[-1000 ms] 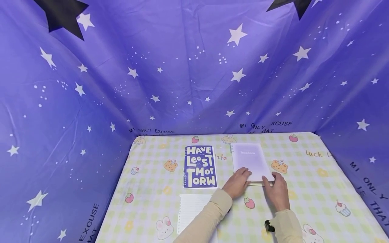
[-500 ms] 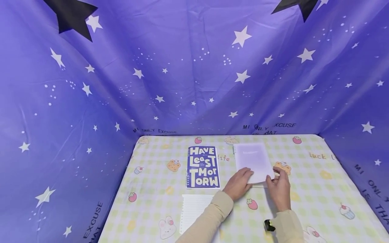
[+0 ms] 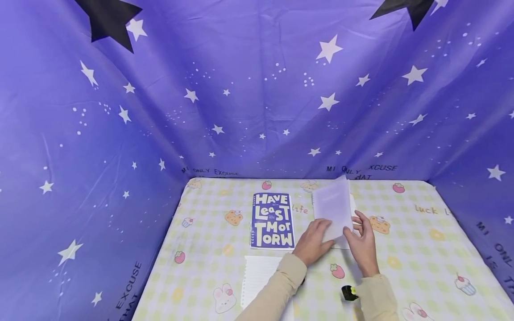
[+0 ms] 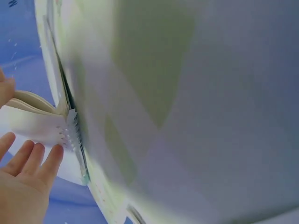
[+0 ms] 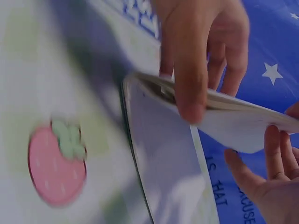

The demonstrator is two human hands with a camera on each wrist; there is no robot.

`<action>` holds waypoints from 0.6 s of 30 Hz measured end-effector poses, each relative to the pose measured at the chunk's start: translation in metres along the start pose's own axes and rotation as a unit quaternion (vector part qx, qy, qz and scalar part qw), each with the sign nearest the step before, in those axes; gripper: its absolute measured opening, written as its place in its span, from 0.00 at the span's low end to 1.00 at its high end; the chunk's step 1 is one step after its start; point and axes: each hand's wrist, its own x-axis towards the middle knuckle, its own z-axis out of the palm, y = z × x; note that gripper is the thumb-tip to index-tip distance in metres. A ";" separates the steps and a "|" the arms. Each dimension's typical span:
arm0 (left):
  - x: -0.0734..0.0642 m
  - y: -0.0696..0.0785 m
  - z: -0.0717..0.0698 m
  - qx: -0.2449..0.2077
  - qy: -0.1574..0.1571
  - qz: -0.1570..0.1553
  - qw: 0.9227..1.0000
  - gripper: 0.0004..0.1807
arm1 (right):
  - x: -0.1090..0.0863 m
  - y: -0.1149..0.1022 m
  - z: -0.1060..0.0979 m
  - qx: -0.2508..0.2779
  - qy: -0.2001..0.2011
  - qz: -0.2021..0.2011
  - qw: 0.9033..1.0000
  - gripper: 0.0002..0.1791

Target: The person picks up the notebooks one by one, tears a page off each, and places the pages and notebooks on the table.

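Now, lilac notebook (image 3: 331, 205) at the right-hand side of the checked cloth (image 3: 425, 243), front leaf raised and tilted. Left hand (image 3: 313, 240): fingers fairly straight, laid across the leaf, thumb at its lower edge. Right hand (image 3: 362, 243) pinches the free edge, thumb one side, fingers the other. Blue lettered notebook (image 3: 272, 220) flat, left of both hands. Lined sheet (image 3: 259, 272) nearer, partly hidden by left sleeve (image 3: 273, 290).

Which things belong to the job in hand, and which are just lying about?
In the job:
- pale purple spiral-bound notebook, touched by the left hand and right hand

Apparently just lying about:
- blue rectangular notebook with white lettering
- white ruled paper
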 end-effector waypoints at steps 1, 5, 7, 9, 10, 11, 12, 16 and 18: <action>-0.001 0.000 -0.001 -0.009 0.000 -0.007 1.000 0.33 | 0.000 -0.001 0.002 0.002 -0.008 0.008 1.000 0.33; -0.005 -0.002 -0.005 -0.038 0.004 -0.030 0.999 0.33 | 0.000 -0.003 0.013 -0.011 -0.034 0.007 0.999 0.33; -0.006 -0.003 -0.008 -0.048 0.007 -0.040 0.998 0.33 | 0.000 -0.004 0.020 -0.011 -0.048 -0.009 0.999 0.33; -0.008 -0.004 -0.011 -0.058 0.011 -0.049 0.997 0.34 | 0.000 -0.006 0.026 -0.003 -0.063 -0.027 0.998 0.33; -0.008 -0.005 -0.013 -0.065 0.012 -0.052 0.996 0.34 | 0.000 -0.007 0.029 0.001 -0.071 -0.037 0.997 0.33; -0.008 -0.006 -0.015 -0.072 0.013 -0.055 0.996 0.34 | -0.001 -0.008 0.032 0.004 -0.080 -0.047 0.996 0.33; -0.009 -0.007 -0.018 -0.078 0.014 -0.056 0.995 0.35 | -0.002 -0.008 0.035 0.006 -0.087 -0.056 0.995 0.32; -0.011 -0.010 -0.030 -0.119 0.015 -0.061 0.991 0.37 | -0.004 -0.008 0.045 0.005 -0.115 -0.072 0.991 0.29; -0.012 -0.012 -0.037 -0.144 0.014 -0.067 0.987 0.39 | -0.004 -0.007 0.050 -0.005 -0.127 -0.074 0.989 0.28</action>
